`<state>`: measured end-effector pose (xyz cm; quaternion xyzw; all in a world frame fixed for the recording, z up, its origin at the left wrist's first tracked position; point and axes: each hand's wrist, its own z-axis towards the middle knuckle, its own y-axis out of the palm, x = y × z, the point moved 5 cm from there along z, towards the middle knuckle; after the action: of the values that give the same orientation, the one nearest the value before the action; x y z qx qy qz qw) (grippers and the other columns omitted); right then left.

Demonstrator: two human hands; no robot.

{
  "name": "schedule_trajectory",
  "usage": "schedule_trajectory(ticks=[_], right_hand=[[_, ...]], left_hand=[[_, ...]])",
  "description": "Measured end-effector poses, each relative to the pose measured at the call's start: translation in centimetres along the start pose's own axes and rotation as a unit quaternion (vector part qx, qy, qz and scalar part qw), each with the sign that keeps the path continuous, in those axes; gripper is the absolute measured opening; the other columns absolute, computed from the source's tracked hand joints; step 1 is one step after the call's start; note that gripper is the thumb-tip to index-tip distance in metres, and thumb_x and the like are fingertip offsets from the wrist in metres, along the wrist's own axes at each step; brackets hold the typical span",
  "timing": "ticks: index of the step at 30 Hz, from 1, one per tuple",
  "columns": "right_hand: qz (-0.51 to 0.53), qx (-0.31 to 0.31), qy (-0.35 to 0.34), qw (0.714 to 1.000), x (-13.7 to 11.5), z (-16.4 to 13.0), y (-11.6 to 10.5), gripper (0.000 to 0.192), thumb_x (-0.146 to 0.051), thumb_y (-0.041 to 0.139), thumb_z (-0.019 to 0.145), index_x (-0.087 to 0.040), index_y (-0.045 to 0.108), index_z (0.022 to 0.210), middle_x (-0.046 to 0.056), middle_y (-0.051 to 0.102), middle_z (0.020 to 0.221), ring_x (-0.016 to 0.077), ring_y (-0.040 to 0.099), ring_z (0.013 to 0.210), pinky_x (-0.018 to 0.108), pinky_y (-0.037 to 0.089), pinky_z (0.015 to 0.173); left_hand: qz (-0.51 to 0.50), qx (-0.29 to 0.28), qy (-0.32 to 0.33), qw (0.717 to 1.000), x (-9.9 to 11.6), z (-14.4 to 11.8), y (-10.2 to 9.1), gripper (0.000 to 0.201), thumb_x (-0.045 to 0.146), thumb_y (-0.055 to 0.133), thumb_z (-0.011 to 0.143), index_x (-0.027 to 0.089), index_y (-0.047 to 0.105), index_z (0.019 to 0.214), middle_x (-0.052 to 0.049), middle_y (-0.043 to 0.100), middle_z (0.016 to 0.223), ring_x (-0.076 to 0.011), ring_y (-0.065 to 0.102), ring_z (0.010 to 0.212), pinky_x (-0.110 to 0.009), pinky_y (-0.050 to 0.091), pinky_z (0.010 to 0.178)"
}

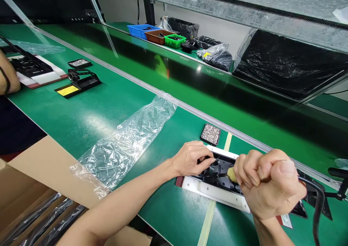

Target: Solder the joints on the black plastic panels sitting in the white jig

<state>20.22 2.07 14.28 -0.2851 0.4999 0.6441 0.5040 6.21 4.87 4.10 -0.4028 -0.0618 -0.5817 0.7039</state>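
Head view: right hand (269, 182) grips tool (231, 174); no legible writing.

plastic bag (127, 137) | screw tray (210, 134) | blue bin (141, 30) | cardboard box (40, 177)

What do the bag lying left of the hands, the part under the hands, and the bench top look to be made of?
Bag: thin clear plastic film, crinkled and glinting. Part: probably moulded plastic, a matt white frame around a black ribbed centre. Bench top: green mat, perhaps rubber or vinyl, with a soft sheen.
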Motion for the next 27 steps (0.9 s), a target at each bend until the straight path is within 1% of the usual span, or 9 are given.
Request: schedule_trajectory(ticks=[6, 12, 19, 27], right_hand=[[0.003, 0.004, 0.000, 1.000, 0.07, 0.13, 0.13, 0.034, -0.030, 0.058, 0.088, -0.019, 0.046, 0.058, -0.006, 0.034, 0.043, 0.0080, 0.029, 0.034, 0.020, 0.029, 0.032], [-0.005, 0.008, -0.002, 1.000, -0.07, 0.04, 0.29, 0.039, -0.033, 0.058, 0.091, -0.019, 0.045, 0.057, -0.006, 0.033, 0.043, 0.0077, 0.029, 0.035, 0.019, 0.029, 0.032], [-0.009, 0.018, 0.004, 1.000, 0.08, -0.17, 0.15, 0.038, -0.032, 0.055, 0.093, -0.019, 0.045, 0.058, -0.005, 0.032, 0.044, 0.0084, 0.029, 0.036, 0.019, 0.028, 0.034], [-0.003, -0.002, 0.002, 1.000, 0.18, -0.05, 0.53, 0.043, -0.040, 0.057, 0.095, -0.020, 0.045, 0.059, -0.006, 0.032, 0.044, 0.0085, 0.030, 0.037, 0.020, 0.029, 0.035]], left_hand=[[0.004, -0.001, -0.001, 1.000, -0.07, 0.06, 0.00, 0.021, 0.028, 0.060, 0.100, 0.016, 0.069, 0.086, -0.001, 0.066, 0.067, -0.0156, 0.056, 0.063, -0.032, 0.045, 0.068], [0.007, -0.001, 0.001, 1.000, 0.05, 0.05, -0.14, 0.022, 0.028, 0.058, 0.101, 0.017, 0.069, 0.086, -0.001, 0.066, 0.067, -0.0157, 0.056, 0.062, -0.032, 0.045, 0.067], [0.009, -0.005, -0.002, 1.000, 0.06, 0.04, -0.16, 0.022, 0.028, 0.058, 0.101, 0.017, 0.069, 0.086, -0.001, 0.066, 0.067, -0.0157, 0.057, 0.063, -0.032, 0.046, 0.067], [0.003, 0.002, -0.001, 1.000, 0.23, 0.05, -0.43, 0.021, 0.027, 0.058, 0.100, 0.016, 0.069, 0.085, -0.001, 0.067, 0.068, -0.0156, 0.055, 0.062, -0.032, 0.045, 0.066]])
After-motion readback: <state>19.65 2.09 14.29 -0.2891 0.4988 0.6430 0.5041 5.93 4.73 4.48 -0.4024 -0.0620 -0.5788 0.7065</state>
